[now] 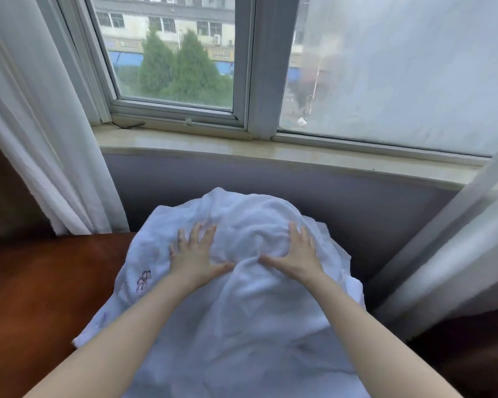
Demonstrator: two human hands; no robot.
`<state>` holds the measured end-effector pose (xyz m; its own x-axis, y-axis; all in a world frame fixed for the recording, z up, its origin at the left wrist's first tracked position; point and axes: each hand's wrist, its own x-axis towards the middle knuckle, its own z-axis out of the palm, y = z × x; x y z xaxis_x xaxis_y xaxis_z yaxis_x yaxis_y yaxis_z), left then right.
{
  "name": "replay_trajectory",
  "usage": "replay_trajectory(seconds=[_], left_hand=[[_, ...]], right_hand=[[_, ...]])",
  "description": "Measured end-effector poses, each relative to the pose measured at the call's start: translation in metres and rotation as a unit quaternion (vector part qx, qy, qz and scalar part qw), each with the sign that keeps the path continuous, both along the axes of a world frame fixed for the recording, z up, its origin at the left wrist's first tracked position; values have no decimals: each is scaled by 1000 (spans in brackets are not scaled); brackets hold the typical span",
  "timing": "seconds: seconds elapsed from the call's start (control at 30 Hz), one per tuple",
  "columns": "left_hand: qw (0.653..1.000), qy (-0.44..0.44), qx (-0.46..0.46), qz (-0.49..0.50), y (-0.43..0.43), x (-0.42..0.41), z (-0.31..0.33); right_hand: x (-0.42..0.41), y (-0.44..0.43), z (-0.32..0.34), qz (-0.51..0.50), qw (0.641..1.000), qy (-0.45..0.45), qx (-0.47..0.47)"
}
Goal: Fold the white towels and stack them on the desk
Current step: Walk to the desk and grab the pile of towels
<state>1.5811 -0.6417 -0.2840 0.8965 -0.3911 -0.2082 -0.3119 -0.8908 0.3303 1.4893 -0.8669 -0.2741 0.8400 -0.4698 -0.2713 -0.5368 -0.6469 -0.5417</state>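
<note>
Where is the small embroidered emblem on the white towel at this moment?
In the head view, the emblem sits on the left part of the white towel. It is below and left of the left hand, close to the towel's edge over the desk.

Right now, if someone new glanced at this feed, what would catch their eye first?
First, the big rumpled white towel heaped in the middle, spread over the reddish wooden desk, with both hands flat on its mound: left hand, right hand. Next, the window straight ahead above the pale sill, showing green trees and buildings outside. White curtains frame the view on either side.
</note>
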Motion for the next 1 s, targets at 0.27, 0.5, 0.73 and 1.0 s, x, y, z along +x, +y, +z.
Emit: replay_trajectory(seconds=[0.27, 0.5, 0.73, 1.0], left_hand=[[996, -1, -11, 84, -12, -5, -11], [992, -73, -30, 96, -26, -16, -17], [986, -107, -85, 96, -26, -19, -16], [985, -66, -137, 87, -8, -10, 18]], right_hand=[[1, -7, -26, -33, 999, 20, 9], [9, -13, -37, -22, 998, 10, -56], [2, -19, -31, 8, 997, -53, -47], [-3, -14, 11, 27, 992, -121, -6]])
